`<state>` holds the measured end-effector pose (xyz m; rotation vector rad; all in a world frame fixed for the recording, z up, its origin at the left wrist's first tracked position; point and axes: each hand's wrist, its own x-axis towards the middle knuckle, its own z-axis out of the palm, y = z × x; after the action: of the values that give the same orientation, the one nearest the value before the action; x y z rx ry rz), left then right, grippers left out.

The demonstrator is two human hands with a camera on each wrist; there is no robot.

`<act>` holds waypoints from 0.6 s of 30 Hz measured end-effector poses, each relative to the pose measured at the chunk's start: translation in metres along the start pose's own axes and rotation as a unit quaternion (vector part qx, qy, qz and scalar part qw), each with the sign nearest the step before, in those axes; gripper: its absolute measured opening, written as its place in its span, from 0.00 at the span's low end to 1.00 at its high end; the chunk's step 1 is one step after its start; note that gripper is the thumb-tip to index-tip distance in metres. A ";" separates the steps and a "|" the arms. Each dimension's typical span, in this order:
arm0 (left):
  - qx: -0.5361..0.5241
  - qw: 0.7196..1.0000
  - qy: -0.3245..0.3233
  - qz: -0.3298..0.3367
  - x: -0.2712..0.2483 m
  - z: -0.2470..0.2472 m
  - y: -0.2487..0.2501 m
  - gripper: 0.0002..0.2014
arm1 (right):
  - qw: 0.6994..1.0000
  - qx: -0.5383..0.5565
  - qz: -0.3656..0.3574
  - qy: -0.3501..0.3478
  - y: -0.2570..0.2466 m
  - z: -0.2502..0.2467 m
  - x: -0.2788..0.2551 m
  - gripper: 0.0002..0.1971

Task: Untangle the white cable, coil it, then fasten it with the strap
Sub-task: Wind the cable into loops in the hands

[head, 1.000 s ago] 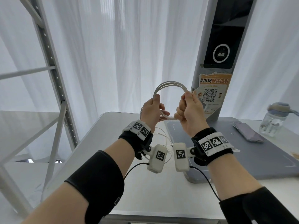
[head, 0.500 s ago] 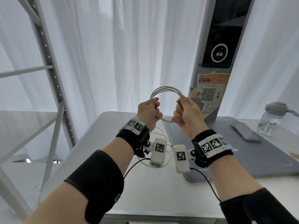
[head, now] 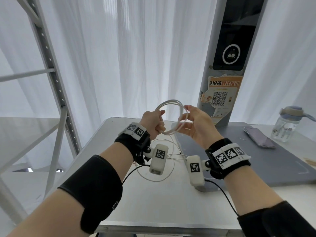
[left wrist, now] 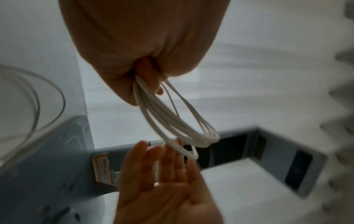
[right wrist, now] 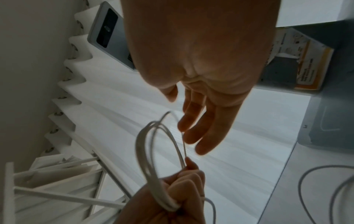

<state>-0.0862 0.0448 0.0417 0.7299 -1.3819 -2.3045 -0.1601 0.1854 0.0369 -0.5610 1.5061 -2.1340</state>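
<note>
My left hand (head: 154, 124) grips a coil of white cable (head: 170, 101) in its fist and holds it upright above the table's far end. The coil has several turns. My right hand (head: 191, 122) is beside the coil's right side, palm open and fingers straight, with the fingertips (head: 186, 107) at the outer turns. In the left wrist view the coil (left wrist: 203, 138) hangs from the fist above the open right palm (left wrist: 164, 181). In the right wrist view the bundle (right wrist: 166, 203) sits in the left fist. Loose cable (head: 173, 147) trails down to the table in wide loops.
A grey mat (head: 290, 168) covers the white table (head: 153, 206) at the right, with a phone (head: 258, 137) on it. A water bottle (head: 287, 124) stands at the far right. A grey pillar with a QR poster (head: 220, 96) rises behind; a metal rack (head: 51, 79) stands at the left.
My right hand has let go of the coil's right side and opened flat. The left hand keeps its grip, and the coil has turned slightly edge-on.
</note>
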 end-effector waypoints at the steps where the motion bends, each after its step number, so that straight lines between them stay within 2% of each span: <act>1: -0.042 0.999 0.003 -0.029 0.002 -0.003 0.001 0.13 | 1.000 -0.017 -0.003 0.003 -0.001 -0.001 0.000 0.11; 4: -0.135 0.986 0.000 -0.101 0.006 -0.007 0.003 0.18 | 0.991 -0.123 -0.015 -0.049 0.000 -0.002 -0.003 0.11; 8: -0.174 0.975 -0.002 -0.136 0.005 -0.007 0.007 0.19 | 0.955 -0.240 -0.028 -0.170 0.005 0.004 -0.011 0.09; 18: -0.170 0.972 -0.040 -0.157 -0.005 -0.009 0.006 0.19 | 0.925 -0.324 -0.151 -0.129 0.012 0.014 -0.002 0.12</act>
<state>-0.0767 0.0386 0.0449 0.7956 -0.9113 -2.7478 -0.1484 0.1723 0.0295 -1.3213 2.0605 -1.6211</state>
